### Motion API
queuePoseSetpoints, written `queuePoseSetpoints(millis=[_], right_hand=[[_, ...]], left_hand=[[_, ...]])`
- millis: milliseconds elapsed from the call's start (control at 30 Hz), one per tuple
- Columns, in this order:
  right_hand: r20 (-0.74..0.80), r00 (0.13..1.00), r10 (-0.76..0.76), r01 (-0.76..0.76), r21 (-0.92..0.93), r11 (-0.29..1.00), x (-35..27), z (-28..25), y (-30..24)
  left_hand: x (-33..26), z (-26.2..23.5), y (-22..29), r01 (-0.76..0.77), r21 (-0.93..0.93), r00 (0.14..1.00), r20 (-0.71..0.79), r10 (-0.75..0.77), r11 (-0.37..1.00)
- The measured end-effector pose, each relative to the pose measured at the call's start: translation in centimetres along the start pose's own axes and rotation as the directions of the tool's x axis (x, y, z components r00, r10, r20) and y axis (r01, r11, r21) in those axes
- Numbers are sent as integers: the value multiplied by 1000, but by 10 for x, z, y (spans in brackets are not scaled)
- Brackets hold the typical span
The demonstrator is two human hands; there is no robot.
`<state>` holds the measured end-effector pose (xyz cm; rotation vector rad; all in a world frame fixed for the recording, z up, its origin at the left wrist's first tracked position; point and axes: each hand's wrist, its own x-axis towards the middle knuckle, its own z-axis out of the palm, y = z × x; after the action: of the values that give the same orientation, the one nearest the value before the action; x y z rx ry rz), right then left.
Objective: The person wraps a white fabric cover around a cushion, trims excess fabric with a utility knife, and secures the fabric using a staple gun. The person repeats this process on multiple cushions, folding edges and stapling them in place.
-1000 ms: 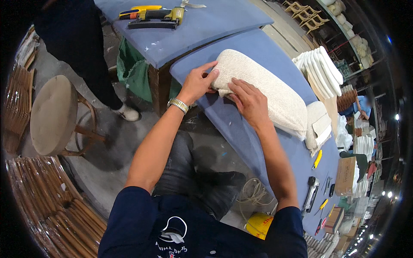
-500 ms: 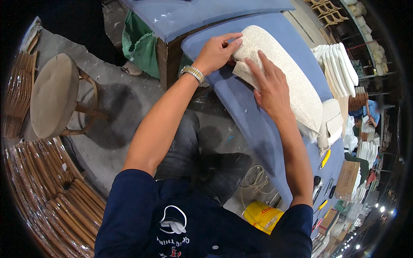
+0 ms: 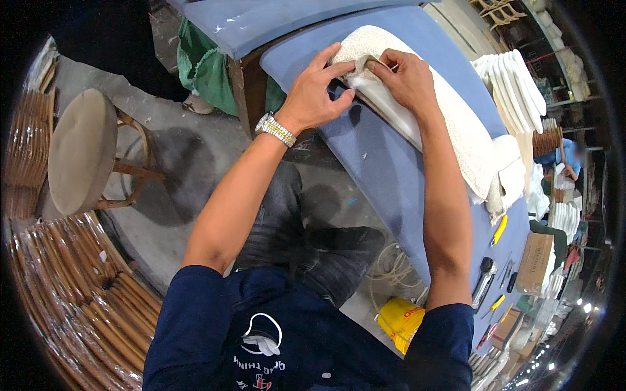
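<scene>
A long cream cushion point(image 3: 456, 140) with a textured fabric cover lies on the blue padded table point(image 3: 365, 156). At its far left end, my right hand point(image 3: 409, 83) pinches the folded-back edge of the cover. White filling or lining point(image 3: 391, 107) shows along the near side below that edge. My left hand point(image 3: 313, 94) rests against the same end with fingers spread; one fingertip reaches the cover beside the right fingers, and the thumb stands apart. The metal-banded watch is on my left wrist.
Stacked white cushions point(image 3: 508, 91) and another cream cushion piece point(image 3: 505, 169) sit to the right. Yellow-handled tools point(image 3: 499, 230) lie along the table. A yellow bucket point(image 3: 399, 320) stands below, a round stool point(image 3: 85, 153) at left, wrapped wooden poles point(image 3: 78, 280) near it.
My right hand has gone from lying spread on the cushion to pinching the cover edge, now lifted, exposing white inside. My left hand has shifted slightly left and down, its fingers spreading.
</scene>
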<state>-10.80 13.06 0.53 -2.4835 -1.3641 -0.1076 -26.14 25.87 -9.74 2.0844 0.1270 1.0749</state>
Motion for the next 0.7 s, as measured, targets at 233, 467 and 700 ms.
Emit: queuePoseSetpoints(millis=[233,467,700], right_hand=[[-189,926,-328,341,37,939,-25,6,-8],[-190,855,-483,470,-112,876,-17,19,6],[-34,939,-341,325,-230,917,-7,16,-2]], left_hand=[[16,-10,-10,120,-30,991,57,-118,992],[23,-13,-21,297,-374,953,174,-248,879],[19,-16,-23,291,-257,949,201,-244,921]])
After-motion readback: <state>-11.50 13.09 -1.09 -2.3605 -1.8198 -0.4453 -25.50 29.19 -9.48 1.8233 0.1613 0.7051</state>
